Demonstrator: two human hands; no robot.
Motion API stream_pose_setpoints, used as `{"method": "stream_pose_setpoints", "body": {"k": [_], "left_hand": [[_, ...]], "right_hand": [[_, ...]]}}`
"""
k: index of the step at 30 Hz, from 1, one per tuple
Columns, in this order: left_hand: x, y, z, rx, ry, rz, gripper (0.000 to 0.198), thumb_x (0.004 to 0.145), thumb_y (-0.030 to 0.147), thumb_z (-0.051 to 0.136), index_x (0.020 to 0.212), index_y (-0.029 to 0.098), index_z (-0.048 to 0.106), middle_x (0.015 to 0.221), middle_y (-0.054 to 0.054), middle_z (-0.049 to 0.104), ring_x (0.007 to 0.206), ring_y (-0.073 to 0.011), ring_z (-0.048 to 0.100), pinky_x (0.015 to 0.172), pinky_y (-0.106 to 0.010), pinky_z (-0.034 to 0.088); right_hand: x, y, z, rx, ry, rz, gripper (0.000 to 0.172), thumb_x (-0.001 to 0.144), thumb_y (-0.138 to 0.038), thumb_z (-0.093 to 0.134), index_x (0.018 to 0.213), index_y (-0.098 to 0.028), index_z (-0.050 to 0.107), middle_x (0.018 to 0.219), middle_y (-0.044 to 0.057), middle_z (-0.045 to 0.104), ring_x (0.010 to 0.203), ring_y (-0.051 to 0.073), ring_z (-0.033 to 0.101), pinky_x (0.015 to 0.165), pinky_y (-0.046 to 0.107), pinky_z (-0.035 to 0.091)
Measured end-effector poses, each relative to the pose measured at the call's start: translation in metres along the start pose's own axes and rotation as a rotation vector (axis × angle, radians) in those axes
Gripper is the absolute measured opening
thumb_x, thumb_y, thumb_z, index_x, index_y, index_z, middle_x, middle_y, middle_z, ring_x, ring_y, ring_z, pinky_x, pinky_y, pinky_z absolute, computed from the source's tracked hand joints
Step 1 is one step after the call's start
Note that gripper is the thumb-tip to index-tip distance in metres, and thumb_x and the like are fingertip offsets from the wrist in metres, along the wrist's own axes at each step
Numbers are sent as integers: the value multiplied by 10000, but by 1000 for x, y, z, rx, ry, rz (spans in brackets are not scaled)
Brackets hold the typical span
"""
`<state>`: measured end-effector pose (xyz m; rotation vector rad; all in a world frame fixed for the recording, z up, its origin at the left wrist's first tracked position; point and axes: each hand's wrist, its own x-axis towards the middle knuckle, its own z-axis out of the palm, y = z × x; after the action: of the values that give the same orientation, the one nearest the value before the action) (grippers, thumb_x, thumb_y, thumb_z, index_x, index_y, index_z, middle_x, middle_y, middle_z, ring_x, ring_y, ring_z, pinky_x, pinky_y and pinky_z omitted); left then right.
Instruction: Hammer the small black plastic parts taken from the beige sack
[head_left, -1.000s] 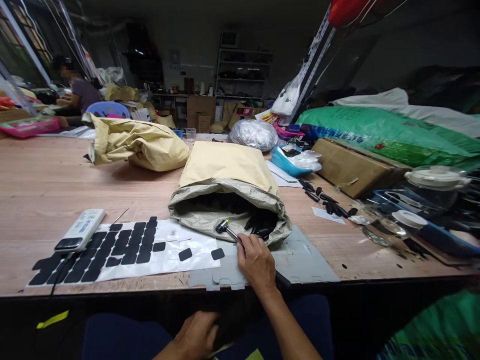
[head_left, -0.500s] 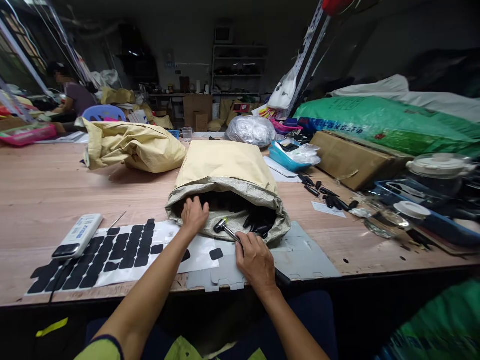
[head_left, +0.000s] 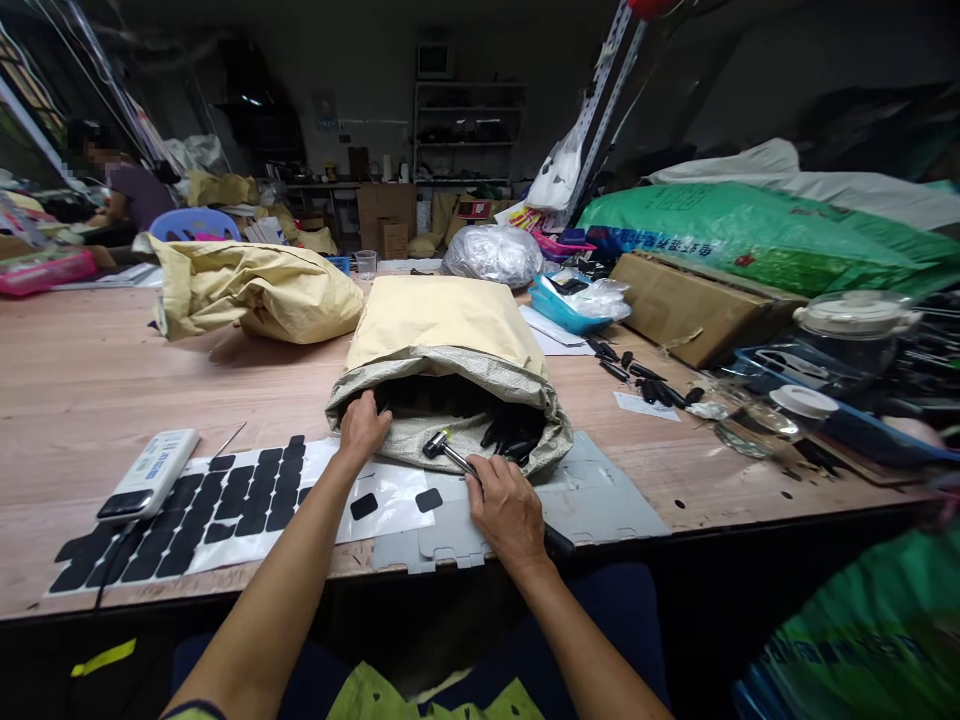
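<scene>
One open sack [head_left: 450, 320] lies on the counter [head_left: 285, 380], black parts [head_left: 517, 437] inside. Right hand [head_left: 510, 505] grips a hammer [head_left: 454, 456] before the mouth; left hand [head_left: 364, 428] is at the mouth's left side, its grip not discernible. Hold the hammer head clear of the left hand.

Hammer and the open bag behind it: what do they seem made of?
Hammer: shaft probably polished metal, given its bright silver shine; the dark handle end could be plastic or rubber.
Open bag: matte tan outside, its creases suggesting heavy paper; the grey, finely textured lining looks like woven plastic, though cloth is possible.
</scene>
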<state>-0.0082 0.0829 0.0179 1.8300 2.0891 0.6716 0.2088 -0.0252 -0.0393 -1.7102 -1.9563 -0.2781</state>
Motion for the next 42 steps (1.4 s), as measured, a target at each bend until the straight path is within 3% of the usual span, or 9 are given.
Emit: {"method": "stream_pose_setpoints", "body": {"k": [2, 5, 7, 10, 15, 18, 25, 29, 42], "left_hand": [[-24, -2, -6, -79, 9, 133, 324, 812, 229, 633, 1131, 189, 670, 981, -76, 697, 951, -238, 616, 840, -341, 474], [-63, -4, -6, -217, -161, 318, 237, 793, 227, 660, 1017, 225, 736, 906, -33, 697, 885, -207, 585, 798, -316, 461], [-83, -5, 2, -252, -261, 385, 228, 771, 202, 675, 982, 232, 757, 868, -29, 689, 871, -203, 571, 793, -311, 449], [-100, -7, 19, -219, -257, 409, 224, 779, 209, 678, 986, 229, 761, 845, -38, 650, 866, -205, 560, 788, -318, 432], [-103, -8, 29, -215, -196, 404, 239, 790, 257, 705, 1025, 228, 738, 861, -34, 631, 877, -210, 566, 781, -328, 420], [-102, -9, 27, -256, -181, 390, 179, 770, 240, 730, 945, 203, 725, 848, -29, 634, 853, -199, 566, 768, -316, 422], [-100, -10, 29, -312, -192, 361, 144, 737, 222, 764, 873, 199, 723, 818, -13, 621, 840, -183, 565, 750, -295, 417], [-100, -8, 30, -322, -189, 311, 119, 723, 210, 769, 835, 203, 730, 798, -4, 618, 825, -175, 565, 748, -292, 415], [-98, -6, 33, -319, -214, 262, 92, 705, 191, 768, 787, 219, 736, 790, 9, 603, 836, -170, 557, 759, -287, 407]], "right_hand": [[0, 0, 0, -12, -5, 8, 206, 925, -252, 538, 1103, -229, 639, 910, 38, 630, 855, 204, 508, 766, 311, 356], [-1, 0, -1, -32, -16, 14, 202, 935, -268, 538, 1104, -235, 642, 910, 38, 631, 852, 203, 507, 756, 309, 350], [-1, 0, -1, -43, -22, 17, 202, 940, -274, 538, 1108, -238, 643, 910, 39, 628, 854, 201, 504, 749, 308, 345], [-3, -1, 0, -55, -20, 20, 210, 946, -284, 536, 1122, -240, 641, 914, 38, 625, 856, 197, 500, 740, 305, 341], [-3, 1, 3, -63, -15, 22, 232, 951, -281, 529, 1145, -235, 648, 924, 40, 644, 848, 191, 522, 733, 296, 358], [0, 4, 2, -5, -44, 26, 263, 954, -261, 509, 1171, -224, 653, 948, 48, 673, 863, 197, 564, 761, 301, 406], [-17, -1, -20, 482, -16, 132, 379, 974, -302, 441, 1320, -245, 587, 1263, 48, 658, 1136, 181, 622, 930, 301, 512], [-35, -13, -33, 641, -110, 127, 410, 975, -308, 449, 1364, -238, 557, 1327, 54, 628, 1225, 183, 587, 1027, 329, 492], [-46, -24, -42, 566, -203, 104, 431, 987, -276, 415, 1407, -302, 509, 1262, 31, 652, 1135, 161, 630, 967, 281, 518]]}}
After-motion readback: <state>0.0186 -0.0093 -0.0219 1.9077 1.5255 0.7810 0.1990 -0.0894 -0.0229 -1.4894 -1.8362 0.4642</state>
